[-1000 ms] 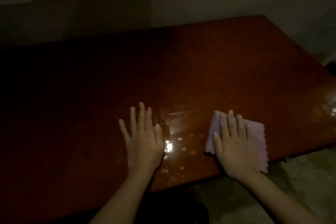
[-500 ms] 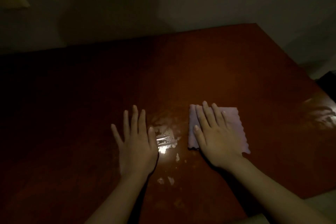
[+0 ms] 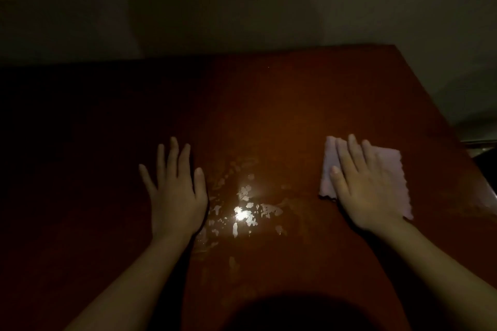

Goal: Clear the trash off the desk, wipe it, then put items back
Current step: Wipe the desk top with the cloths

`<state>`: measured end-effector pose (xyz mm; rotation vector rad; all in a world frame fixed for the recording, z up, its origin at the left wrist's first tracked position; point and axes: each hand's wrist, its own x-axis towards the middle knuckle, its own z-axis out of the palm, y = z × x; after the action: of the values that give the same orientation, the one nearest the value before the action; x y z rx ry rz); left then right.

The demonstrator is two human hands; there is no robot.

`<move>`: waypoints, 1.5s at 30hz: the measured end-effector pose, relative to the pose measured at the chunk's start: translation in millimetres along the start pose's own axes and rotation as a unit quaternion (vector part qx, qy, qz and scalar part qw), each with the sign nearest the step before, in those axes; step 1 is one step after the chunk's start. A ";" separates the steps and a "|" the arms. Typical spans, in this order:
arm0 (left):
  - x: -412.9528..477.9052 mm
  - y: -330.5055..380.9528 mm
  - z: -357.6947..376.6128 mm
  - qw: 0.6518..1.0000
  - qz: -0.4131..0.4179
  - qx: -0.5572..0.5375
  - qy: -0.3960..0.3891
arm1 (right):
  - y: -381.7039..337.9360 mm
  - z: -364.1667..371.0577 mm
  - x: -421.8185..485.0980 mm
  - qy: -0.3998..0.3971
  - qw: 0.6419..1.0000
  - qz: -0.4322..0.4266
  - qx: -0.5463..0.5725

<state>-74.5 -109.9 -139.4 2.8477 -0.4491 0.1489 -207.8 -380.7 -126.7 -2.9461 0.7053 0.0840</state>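
While right hand [image 3: 372, 192] pressed cloth [image 3: 390, 169] with straight fingers [image 3: 356, 154] and left hand [image 3: 176, 196] lay flat, fingers spread, on desk [image 3: 269, 115], wiping seemed underway, wet patch [image 3: 251, 208] likely next.

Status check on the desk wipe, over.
Left hand open, flat on desk. Right hand pressing pale cloth flat. Wet smears between hands, not yet wiped.

Cloth slides right, away from the wet patch

The right hand [image 3: 368, 193], flat on the pale cloth [image 3: 390, 166], now sits near the desk's [image 3: 269, 105] right edge; half a second ago it lay just beside the wet patch [image 3: 242, 209], now well apart.
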 end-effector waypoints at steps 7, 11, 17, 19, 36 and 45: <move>7.0 2.2 0.9 1.000 -0.001 -0.020 0.017 | -87.2 18.9 -22.0 0.029 0.999 0.016 0.038; -7.7 1.0 0.9 0.999 0.009 -0.024 0.034 | -117.6 36.6 -70.9 0.037 0.992 -0.114 0.038; -75.4 2.3 -10.0 0.999 0.038 -0.009 0.009 | -35.6 30.3 -116.9 0.031 0.999 -0.030 -0.003; -95.3 1.4 -15.0 0.999 0.043 -0.013 0.005 | -37.5 28.4 -123.9 0.042 0.997 0.058 0.019; -158.4 -17.1 -24.9 0.999 0.033 0.002 0.001 | -12.8 15.6 -210.7 -0.014 0.999 0.039 0.021; -154.8 53.1 -6.9 0.997 0.067 0.015 -0.035 | 2.0 22.1 -184.5 0.003 1.000 -0.013 0.016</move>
<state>-238.3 -112.3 -142.0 2.8587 -0.6597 0.0809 -373.6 -297.2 -134.2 -2.9255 0.6618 0.0615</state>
